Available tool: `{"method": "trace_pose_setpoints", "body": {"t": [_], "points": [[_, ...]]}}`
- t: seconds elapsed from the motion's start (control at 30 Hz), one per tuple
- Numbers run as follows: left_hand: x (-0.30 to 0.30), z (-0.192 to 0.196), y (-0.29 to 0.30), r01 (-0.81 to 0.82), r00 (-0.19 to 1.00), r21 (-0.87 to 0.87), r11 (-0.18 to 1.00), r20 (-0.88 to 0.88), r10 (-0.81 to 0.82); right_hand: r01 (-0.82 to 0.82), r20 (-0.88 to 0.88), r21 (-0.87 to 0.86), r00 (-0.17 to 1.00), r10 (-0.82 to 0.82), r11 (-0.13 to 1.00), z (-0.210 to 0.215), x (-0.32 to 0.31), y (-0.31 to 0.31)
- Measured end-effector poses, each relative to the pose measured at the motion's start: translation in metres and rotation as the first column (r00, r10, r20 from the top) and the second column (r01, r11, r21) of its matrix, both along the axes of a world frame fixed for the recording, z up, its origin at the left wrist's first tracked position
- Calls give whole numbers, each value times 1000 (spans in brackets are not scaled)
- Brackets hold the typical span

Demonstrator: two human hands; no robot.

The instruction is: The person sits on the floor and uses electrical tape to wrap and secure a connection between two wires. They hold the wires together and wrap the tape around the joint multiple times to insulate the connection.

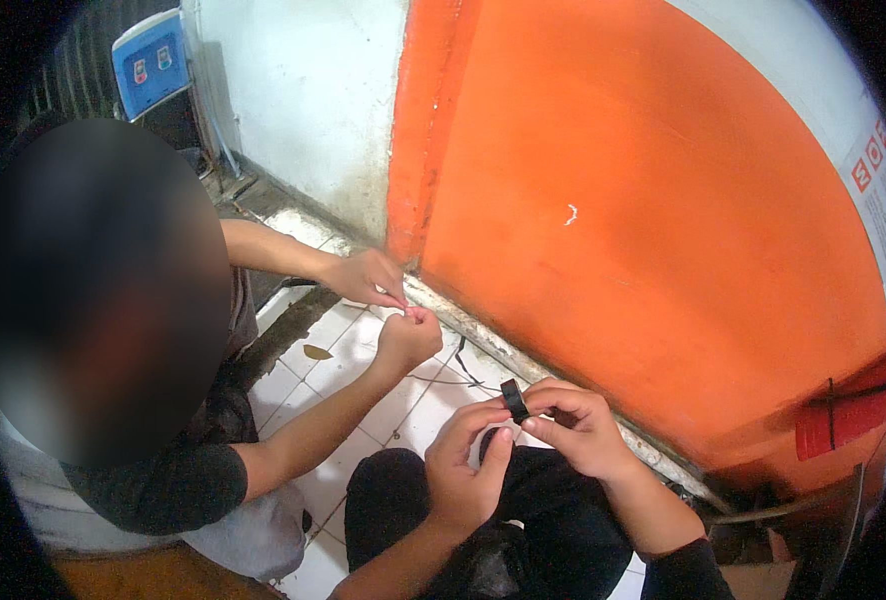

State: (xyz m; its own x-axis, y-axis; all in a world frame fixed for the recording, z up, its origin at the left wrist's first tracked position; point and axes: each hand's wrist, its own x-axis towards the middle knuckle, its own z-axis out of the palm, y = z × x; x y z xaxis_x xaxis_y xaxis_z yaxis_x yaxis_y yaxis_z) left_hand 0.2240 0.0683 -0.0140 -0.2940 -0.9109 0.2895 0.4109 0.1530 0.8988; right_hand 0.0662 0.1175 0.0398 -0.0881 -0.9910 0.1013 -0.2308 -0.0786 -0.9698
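A small, shiny black roll of what looks like electrical tape (514, 400) is held up above my lap, in front of the orange wall. My left hand (465, 468) grips it from the left, fingers bent and thumb raised close beneath it. From the other side my right hand (581, 428) pinches the roll between thumb and fingers. Whether a strip is pulled loose cannot be made out. To the left, a co-worker's two hands (410, 330) meet fingertip to fingertip on something too small to name.
My black-clad knees (388, 500) are below the hands. A thin black cord (463, 362) and a dry leaf (317, 352) lie on the white tiles (358, 345). The orange wall (643, 230) rises ahead. A red piece (848, 408) hangs at right; a blue chair (153, 65) stands far left.
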Motion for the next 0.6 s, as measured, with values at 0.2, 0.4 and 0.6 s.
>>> {"method": "trace_pose_setpoints", "body": {"t": [0.2,0.4,0.6], "points": [[-1,-14,4,-30,999,26,999,23,30,-13,13,111,1000,12,994,-4,-5,-3],[-3,-21,7,-13,995,93,996,-101,23,-21,-36,143,999,27,989,-4,-4,1],[-4,-20,8,-8,992,118,993,-127,23,-25,-71,142,997,35,990,-1,-6,3]]}}
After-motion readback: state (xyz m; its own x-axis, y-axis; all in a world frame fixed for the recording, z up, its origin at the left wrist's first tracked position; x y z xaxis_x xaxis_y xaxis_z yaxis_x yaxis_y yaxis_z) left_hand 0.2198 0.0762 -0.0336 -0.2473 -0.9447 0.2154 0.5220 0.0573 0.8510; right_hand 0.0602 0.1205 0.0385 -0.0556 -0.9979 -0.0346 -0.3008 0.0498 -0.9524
